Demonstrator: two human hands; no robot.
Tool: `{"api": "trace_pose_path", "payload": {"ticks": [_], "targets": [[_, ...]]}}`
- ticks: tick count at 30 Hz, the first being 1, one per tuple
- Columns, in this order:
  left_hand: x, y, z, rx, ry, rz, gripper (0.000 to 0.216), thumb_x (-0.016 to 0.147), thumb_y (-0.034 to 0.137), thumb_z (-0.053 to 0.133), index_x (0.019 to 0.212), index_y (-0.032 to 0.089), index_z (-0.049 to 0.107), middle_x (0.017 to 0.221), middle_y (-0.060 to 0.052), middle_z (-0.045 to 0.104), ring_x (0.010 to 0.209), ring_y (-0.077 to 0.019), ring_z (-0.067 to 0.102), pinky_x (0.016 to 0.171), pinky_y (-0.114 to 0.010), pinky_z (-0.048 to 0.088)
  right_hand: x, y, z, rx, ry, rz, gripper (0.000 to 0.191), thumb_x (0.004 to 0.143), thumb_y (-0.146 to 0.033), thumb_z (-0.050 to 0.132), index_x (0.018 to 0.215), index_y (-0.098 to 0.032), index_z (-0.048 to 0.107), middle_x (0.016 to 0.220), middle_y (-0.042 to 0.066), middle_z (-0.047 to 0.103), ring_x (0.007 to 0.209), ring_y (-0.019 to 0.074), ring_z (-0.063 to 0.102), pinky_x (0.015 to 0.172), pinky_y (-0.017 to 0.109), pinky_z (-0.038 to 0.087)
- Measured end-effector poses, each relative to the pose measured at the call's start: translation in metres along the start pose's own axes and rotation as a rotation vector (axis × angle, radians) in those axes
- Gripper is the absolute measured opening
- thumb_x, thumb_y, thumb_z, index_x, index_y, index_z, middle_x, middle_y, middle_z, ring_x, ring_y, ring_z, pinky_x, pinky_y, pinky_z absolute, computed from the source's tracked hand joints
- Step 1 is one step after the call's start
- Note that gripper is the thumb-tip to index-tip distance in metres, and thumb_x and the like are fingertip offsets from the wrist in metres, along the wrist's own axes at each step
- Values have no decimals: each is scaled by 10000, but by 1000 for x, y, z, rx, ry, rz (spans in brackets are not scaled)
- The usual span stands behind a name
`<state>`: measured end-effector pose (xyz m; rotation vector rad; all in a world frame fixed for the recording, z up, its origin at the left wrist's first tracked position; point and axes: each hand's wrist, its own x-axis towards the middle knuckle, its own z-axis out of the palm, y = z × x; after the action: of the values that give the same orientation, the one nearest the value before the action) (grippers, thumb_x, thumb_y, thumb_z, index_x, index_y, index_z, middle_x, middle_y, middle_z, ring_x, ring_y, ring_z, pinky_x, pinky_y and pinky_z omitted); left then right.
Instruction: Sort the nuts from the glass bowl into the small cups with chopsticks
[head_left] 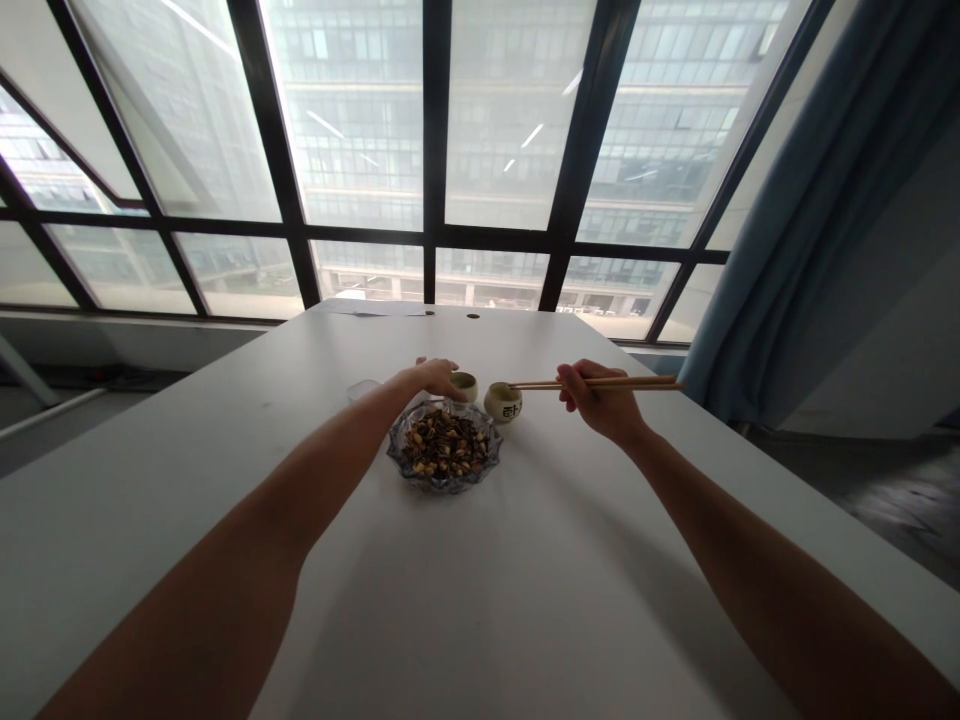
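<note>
A pair of wooden chopsticks (pixel 637 382) is gripped in my right hand (pixel 600 398). Their tips reach left to the rim of a small cream-coloured cup (pixel 503 403) with dark characters on its side. A second small cup (pixel 466 388) stands just left of it, and the thumb and fingers of my left hand (pixel 436 377) close around its left side. In front of the cups sits a scalloped clear glass bowl (pixel 401 462) filled with a mix of nuts and seeds (pixel 446 442). Whatever lies inside either cup is too small to make out.
Everything stands on a white table (pixel 465 600). A clear plastic piece (pixel 363 389) lies left of my left wrist, partly hidden by the forearm. White paper (pixel 386 308) rests at the far edge. Windows rise beyond, and a blue curtain (pixel 780 240) hangs at right.
</note>
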<state>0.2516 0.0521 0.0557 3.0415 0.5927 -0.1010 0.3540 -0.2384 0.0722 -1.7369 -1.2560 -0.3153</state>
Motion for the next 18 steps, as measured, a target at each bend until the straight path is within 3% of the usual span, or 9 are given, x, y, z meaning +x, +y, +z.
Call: {"api": "trace_pose_path", "payload": {"ticks": [3, 8, 10, 13, 18], "targets": [[1, 1, 3, -15, 52, 14, 814, 603, 738, 650, 1223, 211, 655, 1197, -101, 706, 1119, -328, 617, 1042, -460, 369, 0, 2, 3, 28, 5, -8, 506, 924, -634, 516, 670, -204, 601, 537, 25, 656, 448, 150, 608, 477, 273, 489], [-5, 0, 11, 101, 458, 203, 762, 629, 575, 706, 1252, 145, 615, 1258, -161, 628, 1193, -336, 544, 1116, -450, 268, -7, 2, 12, 30, 128, -65, 474, 945, -598, 508, 685, -213, 602, 552, 24, 667, 462, 151, 618, 498, 280, 513], [-9, -1, 13, 100, 560, 262, 723, 664, 532, 688, 1269, 148, 600, 1268, -163, 607, 1204, -335, 525, 1135, -451, 230, -13, 2, 18, 23, 202, -93, 457, 959, -574, 496, 695, -216, 603, 549, 23, 666, 477, 156, 630, 510, 284, 517], [-14, 0, 12, 66, 589, 284, 701, 661, 527, 689, 1253, 161, 610, 1244, -159, 614, 1188, -340, 523, 1131, -467, 218, -20, -1, 30, 23, 228, -121, 430, 968, -545, 491, 716, -218, 613, 555, 23, 670, 493, 164, 642, 523, 289, 519], [-23, 4, 7, 43, 525, 235, 698, 633, 594, 693, 1183, 165, 653, 1176, -147, 660, 1150, -336, 550, 1107, -471, 240, -8, -7, 59, 13, 88, -177, 456, 955, -576, 480, 738, -212, 648, 622, 44, 696, 530, 165, 634, 544, 290, 497]]}}
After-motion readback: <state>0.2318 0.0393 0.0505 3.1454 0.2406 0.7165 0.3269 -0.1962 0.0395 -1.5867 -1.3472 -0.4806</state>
